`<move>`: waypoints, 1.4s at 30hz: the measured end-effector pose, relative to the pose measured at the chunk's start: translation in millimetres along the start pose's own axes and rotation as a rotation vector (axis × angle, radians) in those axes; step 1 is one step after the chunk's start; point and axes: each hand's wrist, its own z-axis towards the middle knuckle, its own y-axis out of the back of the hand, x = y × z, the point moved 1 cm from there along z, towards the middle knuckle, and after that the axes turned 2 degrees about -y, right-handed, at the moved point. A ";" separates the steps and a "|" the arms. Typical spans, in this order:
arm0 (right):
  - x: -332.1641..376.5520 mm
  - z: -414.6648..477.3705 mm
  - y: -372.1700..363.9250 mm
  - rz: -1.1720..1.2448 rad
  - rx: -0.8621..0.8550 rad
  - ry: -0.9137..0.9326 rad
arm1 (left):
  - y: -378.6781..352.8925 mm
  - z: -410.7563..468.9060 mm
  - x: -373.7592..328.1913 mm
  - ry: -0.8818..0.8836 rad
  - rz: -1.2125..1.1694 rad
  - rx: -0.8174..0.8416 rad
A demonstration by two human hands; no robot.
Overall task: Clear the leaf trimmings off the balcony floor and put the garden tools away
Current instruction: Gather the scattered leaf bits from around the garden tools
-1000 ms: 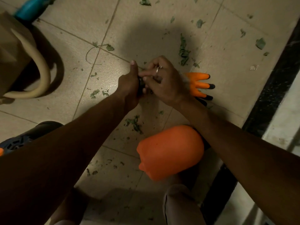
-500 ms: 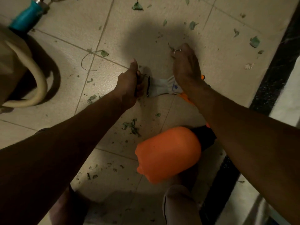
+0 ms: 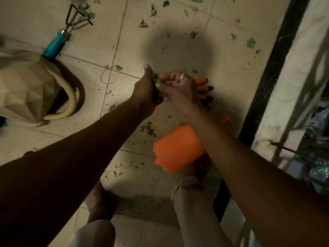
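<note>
Floor: cream tiles with thin darker grout lines, strewn with green leaf trimmings, the same green showing between left hand and right hand; silver ring on the right hand. Just beyond the right hand, glove: orange with black fingertips; nearer than the hands, container: plain bright orange; right of the hands, floor strip: black, faintly speckled. Far left of the left hand, rake: teal handle, dark metal prongs; bag: tan with a cream handle.
</note>
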 end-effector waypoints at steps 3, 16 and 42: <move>10.7 -21.2 -0.1 -0.105 -0.019 0.065 | -19.6 -13.8 -2.6 0.077 -0.116 0.053; 54.4 -35.7 54.0 -0.722 0.073 0.564 | -62.0 -51.1 -29.2 0.110 0.033 -0.005; 183.6 56.2 -68.6 -0.703 0.015 0.439 | -0.2 -17.1 -201.5 0.124 0.026 -0.013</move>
